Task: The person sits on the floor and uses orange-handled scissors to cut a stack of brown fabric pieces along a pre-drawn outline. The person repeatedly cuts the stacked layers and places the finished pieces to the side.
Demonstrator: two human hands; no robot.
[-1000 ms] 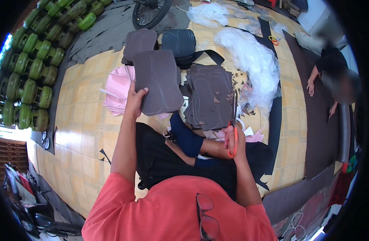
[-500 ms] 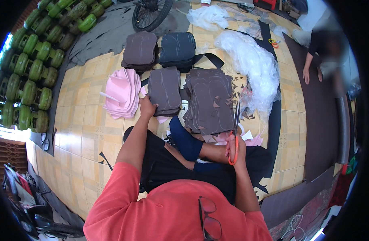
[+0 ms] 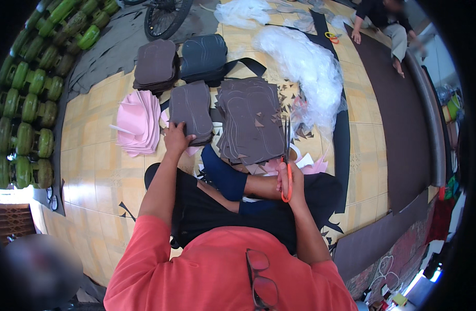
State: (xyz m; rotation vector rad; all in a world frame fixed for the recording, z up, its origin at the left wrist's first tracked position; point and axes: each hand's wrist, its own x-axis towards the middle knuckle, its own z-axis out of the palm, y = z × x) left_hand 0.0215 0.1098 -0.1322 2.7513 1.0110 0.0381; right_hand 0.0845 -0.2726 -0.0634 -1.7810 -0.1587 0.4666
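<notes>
- I am sitting on the tiled floor [image 3: 92, 171], looking down over my red shirt and the glasses [image 3: 261, 280] hanging at my collar.
- My left hand [image 3: 176, 139] is resting palm down on the near edge of a small stack of dark brown cut sheets [image 3: 191, 106]; the fingers are spread flat on it, pressing rather than gripping.
- My right hand [image 3: 290, 179] is closed around the orange handles of a pair of scissors [image 3: 287, 160], with the blades pointing away from me.
- The blades are lying over the right edge of a larger stack of brown sheets [image 3: 251, 119], which is sitting straight in front of me, just beside the small stack.
- Small triangular scraps are lying scattered on that larger stack and on the floor to its right.
- A fan of pink sheets [image 3: 139, 122] is lying left of the small stack, touching the floor tiles.
- Farther off, a brown pile [image 3: 155, 65] and a dark blue pile [image 3: 204, 54] are sitting side by side.
- A heap of clear white plastic wrap [image 3: 305, 65] is spreading out to the right of the stacks.
- Rows of green gas cylinders [image 3: 30, 93] are standing along the left wall.
- A bicycle wheel [image 3: 168, 18] is showing at the top.
- Another person [image 3: 383, 20] is sitting at the top right on a dark mat [image 3: 398, 119], well apart from me.
</notes>
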